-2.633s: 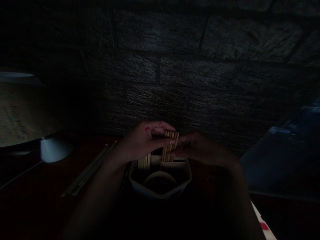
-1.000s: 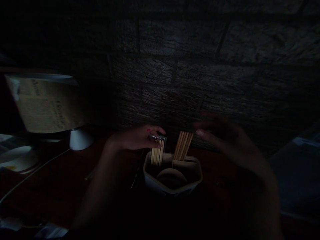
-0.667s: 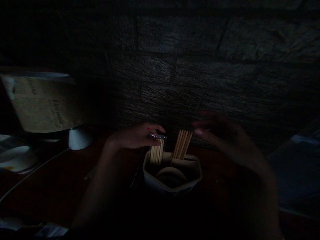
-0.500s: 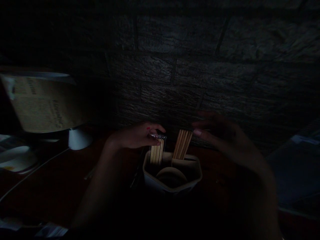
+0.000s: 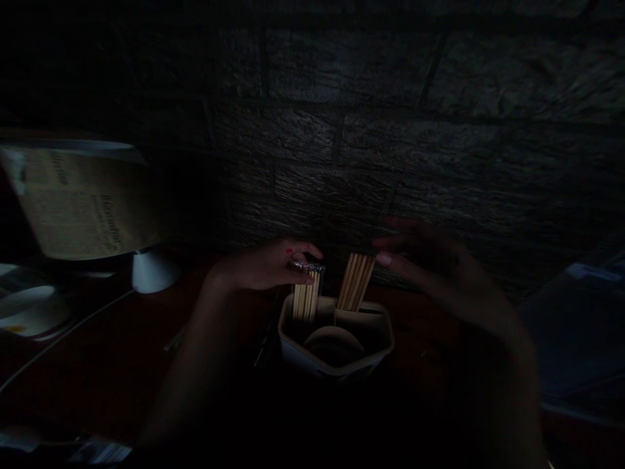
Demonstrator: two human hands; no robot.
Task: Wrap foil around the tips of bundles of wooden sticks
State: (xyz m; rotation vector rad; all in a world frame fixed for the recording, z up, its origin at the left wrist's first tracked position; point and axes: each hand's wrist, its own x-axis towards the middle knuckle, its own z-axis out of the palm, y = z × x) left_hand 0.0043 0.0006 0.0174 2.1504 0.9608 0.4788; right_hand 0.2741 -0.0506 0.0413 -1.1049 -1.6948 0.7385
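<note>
Closest to us, the holder (image 5: 312,359) is sitting on the dark table (image 5: 122,365), with a round ring (image 5: 336,333) showing in its front part. In the earliest frame both hands were grasping the brown sticks (image 5: 356,283) over it; now the brown sticks are standing in its rear right compartment, their lower ends hidden. The left hand (image 5: 268,264) is now reaching over to the pale sticks (image 5: 305,299) in the rear left compartment, and the right hand (image 5: 439,267) is hanging at the upper right. Since half a second ago, we are finding almost nothing shifting.

The brown sticks are pointing upward, their long axis tilting so that the tops are leaning to our right. The pale sticks are running closer to upright, leaning only slightly the same way (some shiny wrapping is catching light at their top).

Our left thumb is lying across the front of the pale sticks while the index finger is curving above them; the other fingers are hiding, so we cannot tell whether they are clamping. Our right fingers are spreading apart around nothing, the thumb tip pointing at the top of the brown sticks, just beside them.

Off to the left, a bowl (image 5: 34,309) is resting near a cable (image 5: 63,332). Farther back, the lamp (image 5: 88,208) is standing, and behind everything the brick wall (image 5: 342,85) is filling our view.
</note>
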